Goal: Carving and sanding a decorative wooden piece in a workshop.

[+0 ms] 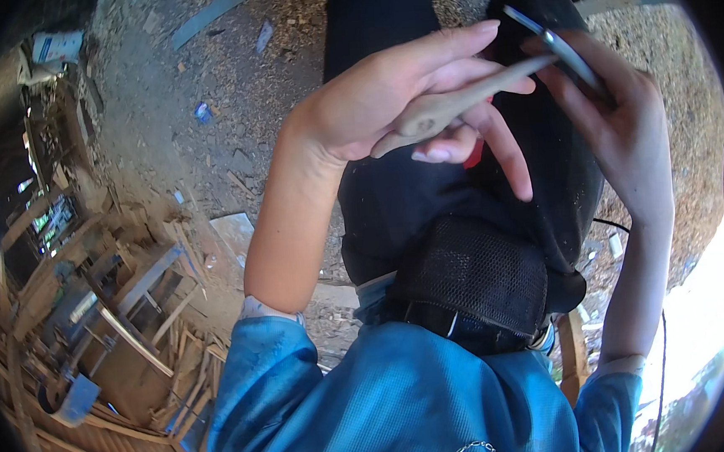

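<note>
My left hand (pixel 370 95) is turned palm up above my lap and holds a slim, pale, carved wooden piece (pixel 448 112). This piece has a round mark on its thick end and narrows to a thin tip pointing right. Some of my left fingers are stretched out around it. My right hand (pixel 630 127) grips a narrow, shiny metal hand tool (pixel 570 53). Its thin end points up and left, close to the wood's tip; whether they touch I cannot tell. The lower part of the tool is hidden in my right hand, so its exact kind does not show.
My dark-trousered legs (pixel 381 23) lie beneath both hands. Wood chips cover the ground (pixel 283 55). At left stands a cluttered heap of timber (pixel 139 283). A flat grey strip (pixel 213 14) lies at the far left, and a dark cable (pixel 663 373) hangs near my right arm.
</note>
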A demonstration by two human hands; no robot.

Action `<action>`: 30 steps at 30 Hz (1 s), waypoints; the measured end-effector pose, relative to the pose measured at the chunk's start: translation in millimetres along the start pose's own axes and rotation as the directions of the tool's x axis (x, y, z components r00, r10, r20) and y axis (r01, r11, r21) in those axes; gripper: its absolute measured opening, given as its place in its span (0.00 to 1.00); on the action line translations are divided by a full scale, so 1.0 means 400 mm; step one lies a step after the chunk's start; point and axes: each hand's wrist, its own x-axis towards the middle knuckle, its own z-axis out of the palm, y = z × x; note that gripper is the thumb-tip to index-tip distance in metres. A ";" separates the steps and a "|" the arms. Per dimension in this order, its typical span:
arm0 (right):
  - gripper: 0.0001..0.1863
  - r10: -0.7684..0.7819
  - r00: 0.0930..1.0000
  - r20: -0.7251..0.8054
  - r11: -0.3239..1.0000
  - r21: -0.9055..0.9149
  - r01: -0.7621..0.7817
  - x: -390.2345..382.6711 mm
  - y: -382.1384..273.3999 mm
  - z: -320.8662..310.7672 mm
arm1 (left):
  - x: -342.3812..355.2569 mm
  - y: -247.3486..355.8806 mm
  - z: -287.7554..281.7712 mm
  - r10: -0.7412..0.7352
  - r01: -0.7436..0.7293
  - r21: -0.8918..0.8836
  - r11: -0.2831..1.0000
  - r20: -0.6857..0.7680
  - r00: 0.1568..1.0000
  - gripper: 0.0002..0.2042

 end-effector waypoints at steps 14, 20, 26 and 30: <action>0.10 0.366 0.930 0.015 0.747 0.592 -0.304 -0.078 -0.156 0.100 | 0.016 -0.027 0.140 0.840 -0.556 0.646 0.524 -0.282 0.464 0.20; 0.13 0.176 0.977 -0.120 0.668 0.744 -0.029 -0.111 -0.166 0.070 | 0.004 -0.009 0.180 0.904 -0.524 0.760 0.385 -0.196 0.381 0.17; 0.17 0.144 0.962 -0.231 0.828 0.560 0.011 -0.118 -0.183 0.035 | -0.002 0.009 0.219 0.880 -0.633 0.612 0.473 -0.305 0.363 0.20; 0.14 0.149 0.939 -0.310 0.854 0.519 0.035 -0.114 -0.207 0.013 | -0.028 0.032 0.214 0.844 -0.572 0.628 0.528 -0.316 0.433 0.29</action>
